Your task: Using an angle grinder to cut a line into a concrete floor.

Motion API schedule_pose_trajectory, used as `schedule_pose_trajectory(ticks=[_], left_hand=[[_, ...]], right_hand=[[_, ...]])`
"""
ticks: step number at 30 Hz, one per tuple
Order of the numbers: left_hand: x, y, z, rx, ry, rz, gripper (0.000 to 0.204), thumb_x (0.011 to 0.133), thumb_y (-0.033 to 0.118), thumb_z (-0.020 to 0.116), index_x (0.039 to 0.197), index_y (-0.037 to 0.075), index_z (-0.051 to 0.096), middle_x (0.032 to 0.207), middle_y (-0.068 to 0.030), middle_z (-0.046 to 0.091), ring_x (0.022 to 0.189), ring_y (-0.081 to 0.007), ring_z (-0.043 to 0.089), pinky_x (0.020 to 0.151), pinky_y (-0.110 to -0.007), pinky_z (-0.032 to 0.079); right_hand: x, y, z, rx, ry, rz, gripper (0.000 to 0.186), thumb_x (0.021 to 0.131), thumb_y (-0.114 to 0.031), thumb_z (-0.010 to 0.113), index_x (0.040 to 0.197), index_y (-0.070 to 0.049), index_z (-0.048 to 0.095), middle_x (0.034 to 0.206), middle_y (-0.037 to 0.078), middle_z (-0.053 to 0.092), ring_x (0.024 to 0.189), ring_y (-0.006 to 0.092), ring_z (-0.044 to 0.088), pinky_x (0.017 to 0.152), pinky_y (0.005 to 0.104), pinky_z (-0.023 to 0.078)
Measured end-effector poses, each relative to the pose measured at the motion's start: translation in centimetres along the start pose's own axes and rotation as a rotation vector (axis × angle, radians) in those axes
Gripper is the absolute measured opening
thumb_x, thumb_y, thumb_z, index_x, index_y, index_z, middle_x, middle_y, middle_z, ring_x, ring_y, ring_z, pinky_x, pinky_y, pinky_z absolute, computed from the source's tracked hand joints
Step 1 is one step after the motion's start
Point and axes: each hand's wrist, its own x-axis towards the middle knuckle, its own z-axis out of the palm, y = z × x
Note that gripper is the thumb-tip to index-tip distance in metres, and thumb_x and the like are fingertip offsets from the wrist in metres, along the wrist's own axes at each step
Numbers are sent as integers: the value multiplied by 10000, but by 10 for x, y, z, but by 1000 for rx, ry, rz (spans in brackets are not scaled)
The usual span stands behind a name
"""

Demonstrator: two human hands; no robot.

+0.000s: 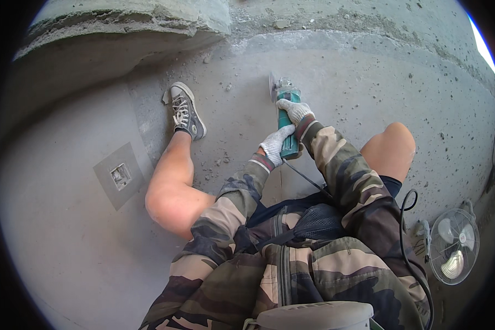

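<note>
A teal angle grinder is held out in front of me, its grey disc pointing away at the far end. My right hand, in a pale knit glove, is closed round the body just behind the metal head. Nearer to me, my left hand, gloved alike, wraps the rear of the body. From the tool's back end a black cord runs toward my lap. The disc is close to the dusty concrete surface; whether it touches cannot be made out.
A rough concrete ledge juts out at the upper left. My sneaker stands beside loose rubble. A square recessed box sits in the wall at left. A caged fan is at lower right, with the black cord looping near it.
</note>
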Motion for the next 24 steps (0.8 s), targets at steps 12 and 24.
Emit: schedule_pose_trajectory(ticks=[12, 24], left_hand=[[2, 9, 16, -13, -38, 11, 281, 903, 259, 584, 1118, 80, 558, 967, -99, 639, 810, -245, 650, 688, -387, 578], [9, 14, 16, 19, -48, 4, 300, 919, 254, 560, 1166, 84, 541, 1012, -100, 640, 840, -239, 657, 708, -386, 584]], right_hand=[[1, -16, -7, 9, -4, -15, 506, 637, -315, 755, 967, 49, 635, 838, 146, 628, 719, 259, 625, 664, 380, 516], [3, -22, -11, -17, 25, -35, 534, 627, -318, 753, 985, 60, 634, 866, 157, 635, 740, 262, 629, 674, 373, 514]])
